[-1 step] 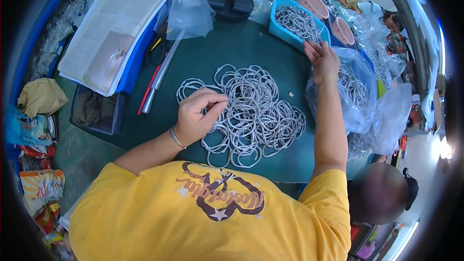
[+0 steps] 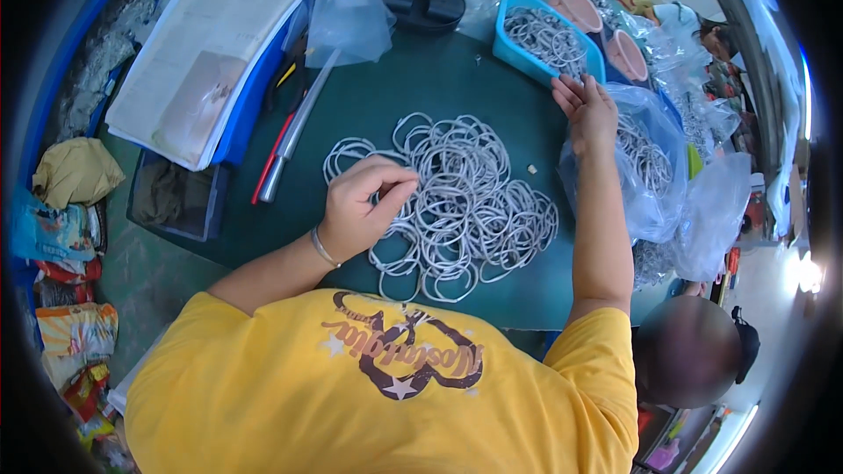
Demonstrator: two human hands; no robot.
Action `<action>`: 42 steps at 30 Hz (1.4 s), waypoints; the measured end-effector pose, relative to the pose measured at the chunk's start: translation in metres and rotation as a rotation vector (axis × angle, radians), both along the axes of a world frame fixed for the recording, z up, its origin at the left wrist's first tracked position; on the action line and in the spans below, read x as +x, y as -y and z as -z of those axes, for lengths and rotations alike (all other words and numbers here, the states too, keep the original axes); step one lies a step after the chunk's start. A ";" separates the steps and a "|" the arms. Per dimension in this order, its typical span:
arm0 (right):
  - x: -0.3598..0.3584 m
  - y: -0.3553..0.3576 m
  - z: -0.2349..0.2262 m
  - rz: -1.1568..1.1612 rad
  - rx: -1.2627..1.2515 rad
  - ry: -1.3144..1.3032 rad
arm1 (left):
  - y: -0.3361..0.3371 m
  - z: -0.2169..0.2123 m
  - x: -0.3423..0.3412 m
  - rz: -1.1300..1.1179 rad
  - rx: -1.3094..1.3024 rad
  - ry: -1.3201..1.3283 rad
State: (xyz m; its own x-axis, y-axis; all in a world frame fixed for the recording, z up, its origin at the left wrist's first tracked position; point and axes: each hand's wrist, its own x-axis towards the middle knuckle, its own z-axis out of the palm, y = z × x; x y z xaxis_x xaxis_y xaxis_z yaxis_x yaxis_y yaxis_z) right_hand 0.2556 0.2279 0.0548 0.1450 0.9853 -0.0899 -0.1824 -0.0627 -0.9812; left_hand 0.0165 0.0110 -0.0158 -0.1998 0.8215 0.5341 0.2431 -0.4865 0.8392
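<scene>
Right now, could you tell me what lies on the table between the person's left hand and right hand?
In the head view, the pile of white rings on the green table fills the stretch between the left hand and the right hand.

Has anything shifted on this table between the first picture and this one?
Nothing visibly changed. The left hand pinches at the pile of white rings as before, and the right hand rests at the clear bag of rings beside the blue tray.

Yellow short-sleeved T-shirt [image 2: 386,386] — dark brown lettering with pale stars across it — thin silver bangle [image 2: 322,248] on left wrist.
</scene>
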 end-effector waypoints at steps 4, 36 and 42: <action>-0.013 0.055 0.007 -0.377 0.075 0.503 | -0.001 0.000 -0.002 -0.019 -0.009 -0.015; -0.016 0.206 0.046 -0.338 0.162 -0.062 | 0.005 -0.012 0.008 0.460 -0.194 0.058; -0.013 0.211 0.052 -0.364 0.136 -0.128 | 0.001 -0.025 0.017 0.420 -0.132 -0.085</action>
State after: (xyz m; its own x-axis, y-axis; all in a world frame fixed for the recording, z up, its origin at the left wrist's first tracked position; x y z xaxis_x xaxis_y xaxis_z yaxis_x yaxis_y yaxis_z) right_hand 0.2427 0.0173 0.0030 -0.2198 0.9743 0.0497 -0.2935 -0.0175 -0.9558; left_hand 0.0335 0.0104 0.0087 0.2056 0.8842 0.4194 0.1186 -0.4480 0.8861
